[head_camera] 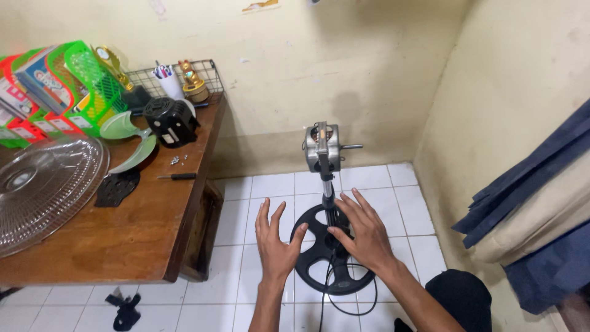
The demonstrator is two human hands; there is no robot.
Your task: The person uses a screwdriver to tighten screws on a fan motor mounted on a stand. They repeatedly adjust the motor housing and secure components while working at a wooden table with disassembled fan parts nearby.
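Observation:
A stripped stand fan stands on the white tiled floor: a bare metal motor with its shaft pointing right, on a thin pole over a round black base. My left hand hovers open, fingers spread, just left of the pole and holds nothing. My right hand is open too, fingers spread, close to the pole's right side over the base. I cannot tell whether it touches the pole.
A wooden table at left carries a clear fan grille, green fan blades, a black motor cover, a screwdriver, screws and green boxes. A black power cord loops on the floor. Blue cloth hangs at right.

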